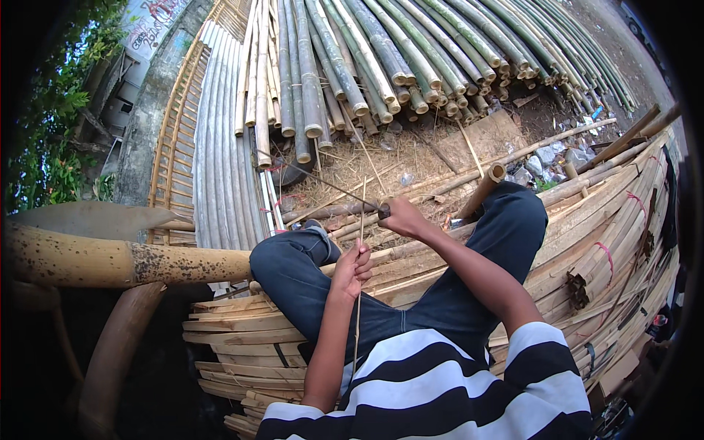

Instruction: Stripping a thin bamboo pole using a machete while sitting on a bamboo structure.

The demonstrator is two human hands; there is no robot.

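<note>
Striped shirt (429, 389) nearest, left hand (353, 268) grips slender, tan strip (358, 315), right hand (405, 218) a knife (334, 188).

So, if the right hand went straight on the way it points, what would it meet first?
Probably the thin bamboo strip held in the left hand, which the knife in the right hand crosses in view; depth is unclear.

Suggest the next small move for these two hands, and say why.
I'd probably draw the knife lightly along the thin strip, away from the left hand. The right hand grips the handle, the blade appears to cross the strip near its upper end, and the left hand holds the strip below that crossing. Whether the blade touches it, I can't tell.
</note>
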